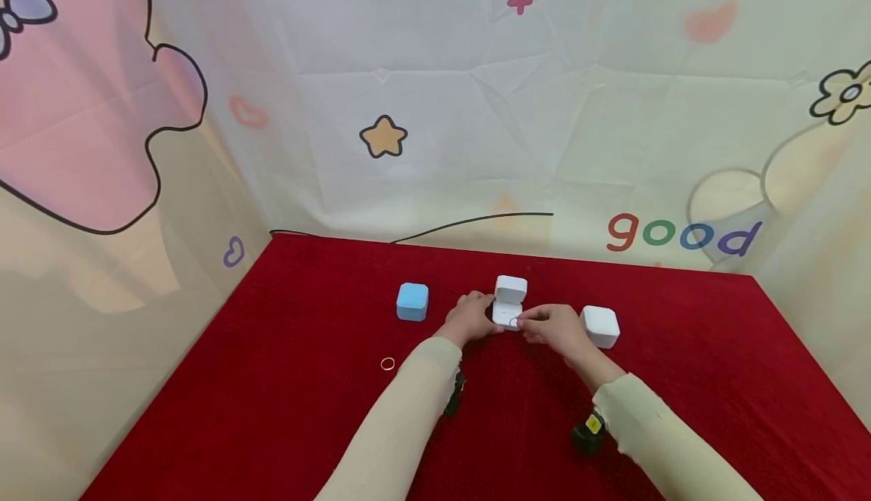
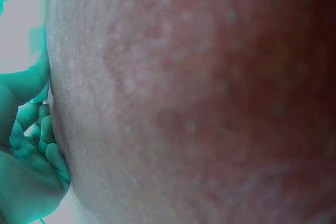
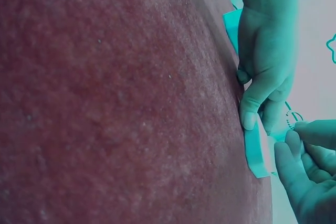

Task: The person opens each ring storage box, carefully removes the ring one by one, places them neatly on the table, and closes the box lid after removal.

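Observation:
An open white ring box (image 1: 507,312) stands on the red cloth with its lid raised at the back. My left hand (image 1: 471,316) holds the box from its left side; the thumb lies along the front, as the right wrist view also shows on the box wall (image 3: 254,153). Between thumb and fingertips of my right hand (image 1: 554,326) is a small ring (image 3: 289,121), pinched upright at the front right of the box. In the left wrist view my left hand (image 2: 31,166) shows only at the left edge.
A closed light blue box (image 1: 412,302) stands left of my left hand, and a closed white box (image 1: 600,326) just behind my right wrist. Another ring (image 1: 388,363) lies on the red cloth (image 1: 272,380) near my left forearm. A printed curtain (image 1: 435,108) hangs behind.

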Demonstrator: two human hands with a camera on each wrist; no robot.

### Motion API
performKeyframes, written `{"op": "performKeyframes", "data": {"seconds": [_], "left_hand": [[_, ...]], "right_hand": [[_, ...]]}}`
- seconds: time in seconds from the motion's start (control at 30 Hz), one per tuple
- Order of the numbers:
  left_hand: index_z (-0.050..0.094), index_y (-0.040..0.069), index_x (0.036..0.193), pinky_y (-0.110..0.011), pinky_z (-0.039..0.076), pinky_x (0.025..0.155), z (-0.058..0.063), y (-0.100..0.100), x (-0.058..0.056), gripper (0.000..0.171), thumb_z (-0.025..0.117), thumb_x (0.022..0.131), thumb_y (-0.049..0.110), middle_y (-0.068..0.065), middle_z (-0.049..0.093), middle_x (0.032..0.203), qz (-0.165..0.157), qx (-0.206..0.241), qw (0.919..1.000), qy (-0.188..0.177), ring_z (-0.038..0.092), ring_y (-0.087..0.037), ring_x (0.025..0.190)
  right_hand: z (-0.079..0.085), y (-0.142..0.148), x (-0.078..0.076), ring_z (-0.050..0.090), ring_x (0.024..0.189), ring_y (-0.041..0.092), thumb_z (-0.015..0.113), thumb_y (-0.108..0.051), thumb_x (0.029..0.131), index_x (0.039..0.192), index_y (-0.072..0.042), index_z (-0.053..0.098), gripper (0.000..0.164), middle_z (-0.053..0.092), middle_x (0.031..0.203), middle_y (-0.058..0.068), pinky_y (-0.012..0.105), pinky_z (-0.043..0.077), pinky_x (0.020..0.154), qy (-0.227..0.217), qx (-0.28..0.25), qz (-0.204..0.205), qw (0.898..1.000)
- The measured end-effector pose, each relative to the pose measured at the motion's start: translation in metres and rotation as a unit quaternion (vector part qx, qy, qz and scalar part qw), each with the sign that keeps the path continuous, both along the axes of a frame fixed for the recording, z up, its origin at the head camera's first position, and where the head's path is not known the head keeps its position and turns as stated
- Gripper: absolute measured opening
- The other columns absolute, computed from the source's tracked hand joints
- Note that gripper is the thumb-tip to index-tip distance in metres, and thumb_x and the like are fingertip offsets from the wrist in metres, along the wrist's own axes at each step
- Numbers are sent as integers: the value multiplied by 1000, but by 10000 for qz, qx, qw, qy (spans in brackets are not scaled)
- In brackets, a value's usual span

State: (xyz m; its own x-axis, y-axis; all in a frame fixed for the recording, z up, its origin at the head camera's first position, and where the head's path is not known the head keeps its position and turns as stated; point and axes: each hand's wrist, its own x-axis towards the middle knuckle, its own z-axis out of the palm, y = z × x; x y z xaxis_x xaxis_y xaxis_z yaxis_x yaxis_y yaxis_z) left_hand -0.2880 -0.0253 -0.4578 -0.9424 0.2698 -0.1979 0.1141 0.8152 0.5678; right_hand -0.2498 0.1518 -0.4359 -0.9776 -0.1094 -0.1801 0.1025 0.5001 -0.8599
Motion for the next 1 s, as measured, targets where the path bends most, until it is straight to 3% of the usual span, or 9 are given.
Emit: {"op": "performKeyframes", "data": {"seconds": [0.4, 1.0], "left_hand": [[47, 11, 154, -43, 48, 109, 0, 1, 0, 69, 75, 93, 28, -9, 50, 152, 37, -36, 10000, 28, 46, -25, 136], [47, 11, 154, -44, 47, 111, 0, 1, 1, 68, 74, 94, 28, -9, 49, 153, 32, -104, 9999, 72, 45, -25, 137]], "right_hand": [[1, 1, 14, 72, 77, 12, 67, -9, 98, 115, 10, 71, 26, 77, 102, 21, 30, 63, 77, -121, 3, 94, 9999], [-6, 4, 22, 73, 77, 12, 68, -10, 97, 114, 11, 71, 27, 78, 100, 17, 31, 64, 76, -253, -307, 190, 9990]]}}
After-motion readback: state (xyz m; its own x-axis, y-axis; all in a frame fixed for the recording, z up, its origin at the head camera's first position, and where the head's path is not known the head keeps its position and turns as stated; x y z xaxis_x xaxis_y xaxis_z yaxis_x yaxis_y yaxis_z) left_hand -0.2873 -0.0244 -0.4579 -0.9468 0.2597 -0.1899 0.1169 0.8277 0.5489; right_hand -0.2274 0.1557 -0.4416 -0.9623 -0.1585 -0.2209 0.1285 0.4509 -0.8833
